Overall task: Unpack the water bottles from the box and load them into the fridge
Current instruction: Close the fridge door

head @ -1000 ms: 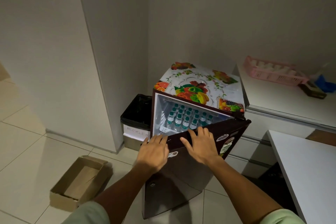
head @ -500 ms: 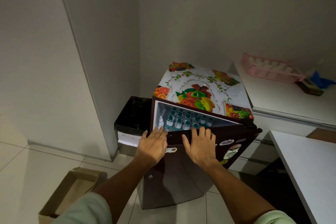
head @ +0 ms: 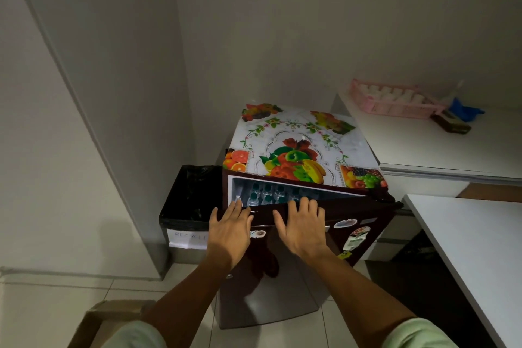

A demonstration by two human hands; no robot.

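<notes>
Both hands are lying flat on the fridge door (head: 364,220), fingers straight and spread wide, gripping nothing: left hand (head: 230,230) is resting near the door's left edge, right hand (head: 302,227) just beside it toward the middle, fingertips reaching the door's top edge. The door is standing only partly ajar, w/ a narrow wedge of lit interior showing above it. Inside that gap the water bottles (head: 265,195) are standing upright in rows, teal caps visible, packed close; can't tell how many. The fridge (head: 305,147) is sitting in the corner, dark maroon body, w/ a fruit-print cover lying across its top. A few stickers are showing on the door's right half. The cardboard box (head: 107,319) is sitting on the tiled floor at bottom left, near the person's left sleeve, well apart from the fridge; its inside is hidden here. A black-lined bin (head: 192,200) w/ a white label is standing just left of the fridge. To the right, a white desk (head: 423,147) is carrying a pink basket (head: 395,100) & something blue (head: 466,111) beside it.
</notes>
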